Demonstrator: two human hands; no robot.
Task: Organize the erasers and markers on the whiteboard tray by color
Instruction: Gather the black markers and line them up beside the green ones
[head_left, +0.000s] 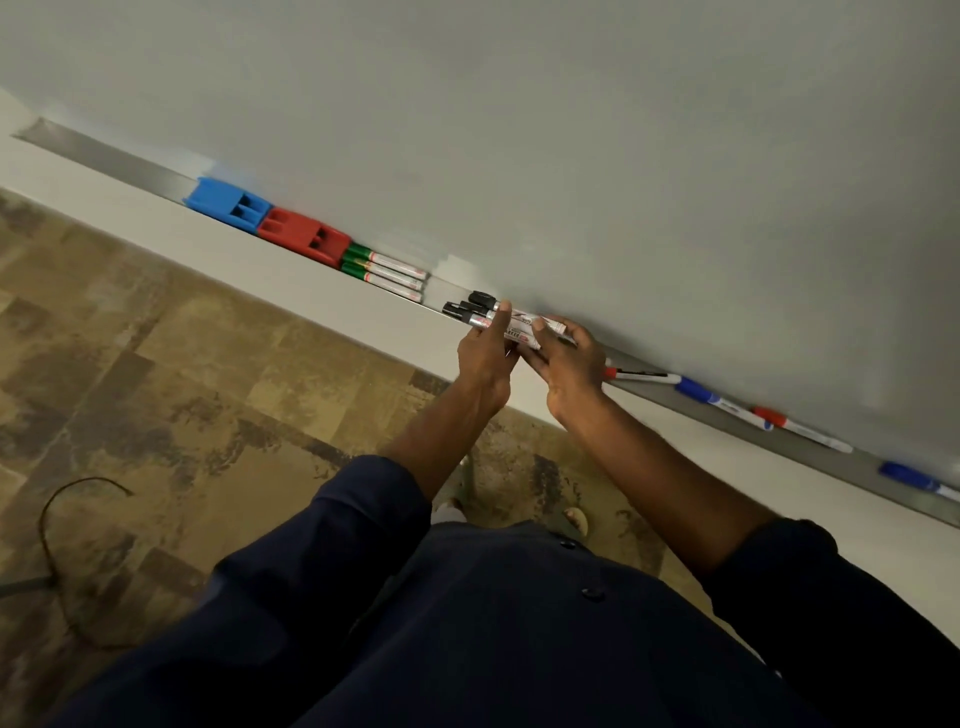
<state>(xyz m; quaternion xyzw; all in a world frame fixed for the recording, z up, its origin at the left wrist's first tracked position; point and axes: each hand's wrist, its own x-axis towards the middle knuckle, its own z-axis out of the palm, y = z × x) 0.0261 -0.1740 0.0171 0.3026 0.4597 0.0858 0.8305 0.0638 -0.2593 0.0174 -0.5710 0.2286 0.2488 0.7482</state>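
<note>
The person stands close to the whiteboard (571, 130) and both hands are at the long metal tray (114, 156) under it. The left hand (485, 358) and the right hand (569, 364) are side by side, almost touching, and together they are wrapped around a little bunch of black markers (485, 310). I count about three, but fingers hide part of them. The black caps stick out past the left hand and point along the tray toward the green markers (387, 273). The bunch lies long-ways along the tray, just over it or resting in it; I cannot tell which. Next to the green markers sits the red eraser (304, 236), touching the blue eraser (231, 202) beyond it. There is a bare bit of tray between the green markers and the black caps. That gap is where I think the bunch should go, so the push would be to the person's left, straight along the tray, and the left hand is the nearer one to lead. On the other side, loose markers are still mixed up: a red marker (641, 375) just past the right hand, then a blue marker (722, 404), another red one (802, 430), and one more blue one (917, 479) far off. The right hand is closer to those.
</note>
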